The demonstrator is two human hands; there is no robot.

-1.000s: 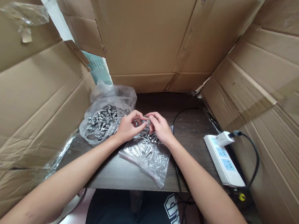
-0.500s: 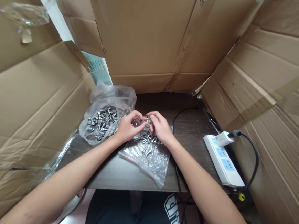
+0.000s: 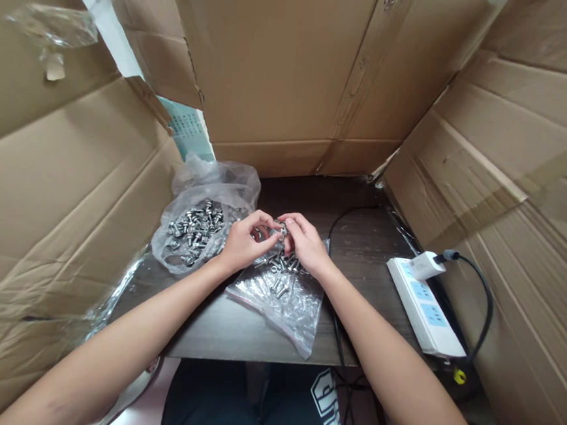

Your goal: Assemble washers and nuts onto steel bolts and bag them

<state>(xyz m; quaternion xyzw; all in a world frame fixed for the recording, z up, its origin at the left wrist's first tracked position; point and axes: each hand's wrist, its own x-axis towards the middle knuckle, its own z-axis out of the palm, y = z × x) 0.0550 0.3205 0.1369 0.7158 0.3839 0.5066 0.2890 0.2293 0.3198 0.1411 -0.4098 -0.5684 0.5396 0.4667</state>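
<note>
Well left of the fingers, an open crumpled clear plastic bag heaped with small silver metal bolts [image 3: 194,232] sits on the dark wood-grain worktop [image 3: 235,326]. The left hand [image 3: 242,243] and the right hand [image 3: 305,244] meet fingertip to fingertip, both pinched on one small silver bolt piece [image 3: 279,228]; whether it is a bolt alone or a bolt with a nut is too small to tell. Directly under the fingers lies a flat clear zip bag holding a few loose silver bolts [image 3: 280,291], its lower corner close to the worktop's near edge. Well right of the fingers a white power strip with a white plug and black cable [image 3: 427,296] lies by the cardboard wall. The pinch looks slight: a slip would likely drop the piece, and it could roll off the near edge.
</note>
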